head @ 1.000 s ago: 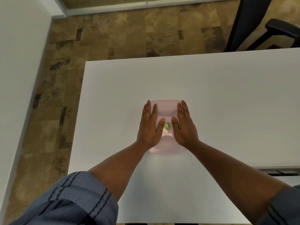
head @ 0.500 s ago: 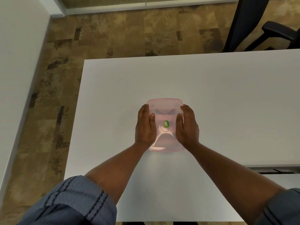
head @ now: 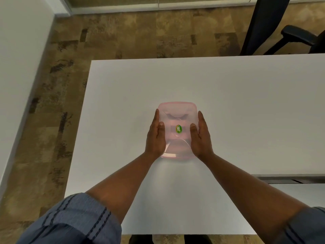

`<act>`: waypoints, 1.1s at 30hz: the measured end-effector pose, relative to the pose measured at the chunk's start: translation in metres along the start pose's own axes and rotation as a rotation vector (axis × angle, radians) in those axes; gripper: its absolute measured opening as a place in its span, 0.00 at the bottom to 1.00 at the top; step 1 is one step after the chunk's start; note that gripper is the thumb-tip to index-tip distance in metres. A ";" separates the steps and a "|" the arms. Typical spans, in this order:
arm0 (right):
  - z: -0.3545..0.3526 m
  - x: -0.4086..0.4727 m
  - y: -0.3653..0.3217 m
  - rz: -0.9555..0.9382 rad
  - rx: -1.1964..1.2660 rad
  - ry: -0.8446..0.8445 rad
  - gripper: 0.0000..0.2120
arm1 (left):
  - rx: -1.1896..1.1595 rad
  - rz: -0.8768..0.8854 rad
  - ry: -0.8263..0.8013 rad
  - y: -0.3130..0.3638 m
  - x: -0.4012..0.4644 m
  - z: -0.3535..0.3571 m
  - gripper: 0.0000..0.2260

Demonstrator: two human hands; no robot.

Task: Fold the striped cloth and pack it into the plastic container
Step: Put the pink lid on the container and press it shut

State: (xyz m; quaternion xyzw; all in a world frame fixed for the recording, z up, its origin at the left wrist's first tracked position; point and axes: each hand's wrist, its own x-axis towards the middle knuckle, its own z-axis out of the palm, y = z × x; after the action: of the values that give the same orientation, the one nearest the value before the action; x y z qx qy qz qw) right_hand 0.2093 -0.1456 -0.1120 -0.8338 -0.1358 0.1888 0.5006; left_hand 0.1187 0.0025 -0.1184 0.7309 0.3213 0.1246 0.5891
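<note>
Both hands [head: 155, 136] flanking lidded plastic container [head: 177, 118]

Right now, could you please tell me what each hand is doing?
Left hand: pressed against the left side of the container, thumb on the lid.
Right hand: pressed against its right side, thumb on the lid.

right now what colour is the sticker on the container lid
Green with yellow, seen in the head view: the sticker at the lid's centre.

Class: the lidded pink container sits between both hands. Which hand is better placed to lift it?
Neither alone: the left hand and right hand flank the pink container symmetrically, thumbs on its lid, so both together.
</note>
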 end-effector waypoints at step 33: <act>0.206 -0.020 -0.114 0.212 0.630 -0.205 0.18 | -0.214 -0.302 0.196 -0.030 0.031 -0.240 0.14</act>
State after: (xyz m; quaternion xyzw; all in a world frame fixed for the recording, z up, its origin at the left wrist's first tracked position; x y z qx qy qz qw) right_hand 0.0940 0.0598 -0.0955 -0.6243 -0.0331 0.3551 0.6950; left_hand -0.0021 0.2118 -0.0868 0.5922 0.4676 0.1388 0.6414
